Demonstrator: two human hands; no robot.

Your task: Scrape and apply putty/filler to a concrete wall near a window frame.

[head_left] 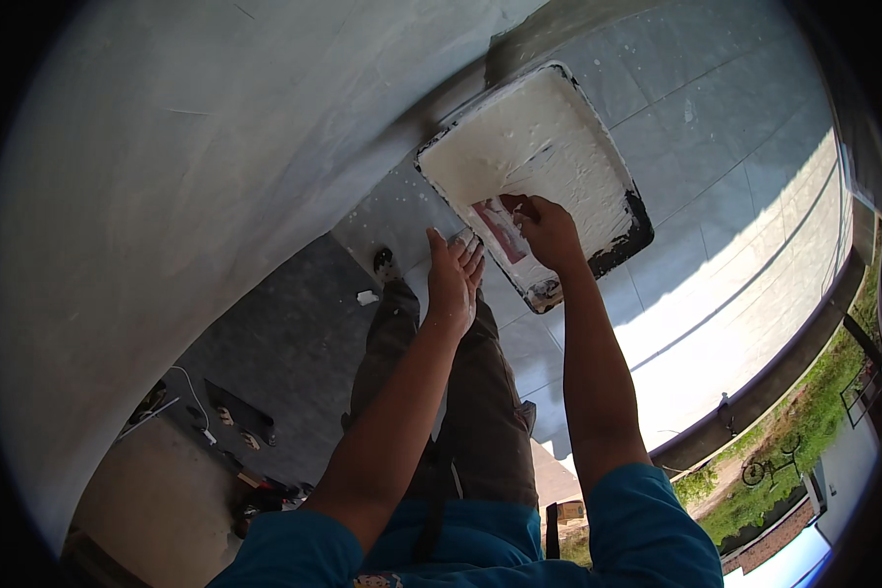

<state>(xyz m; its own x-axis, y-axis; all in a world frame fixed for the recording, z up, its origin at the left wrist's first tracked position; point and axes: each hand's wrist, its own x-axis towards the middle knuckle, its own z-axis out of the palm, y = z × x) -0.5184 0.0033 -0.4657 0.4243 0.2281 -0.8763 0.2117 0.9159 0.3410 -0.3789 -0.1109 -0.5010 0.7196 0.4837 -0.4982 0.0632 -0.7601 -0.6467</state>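
A black rectangular tray (pixel 640 220) lies on the tiled floor, coated with thick white paste (pixel 529 127) that looks like plaster or filler. Over its near left side, my right hand (pixel 551 233) is closed round the dark grip of a flat spreading tool. This spreader (pixel 500 230) has a reddish strip smeared with white, and its full shape is partly covered by my fingers and paste. My left hand (pixel 452 279) is held open beside the tray's left edge, fingers stretched out, with white smears on the fingertips. It holds nothing.
A grey plastered wall (pixel 216 127) rises close on the left. White specks dot the floor tiles (pixel 666 127) around my feet. A white cable (pixel 194 397) and small items lie on the floor at lower left. Beyond a ledge on the right are grass and a bicycle (pixel 769 470).
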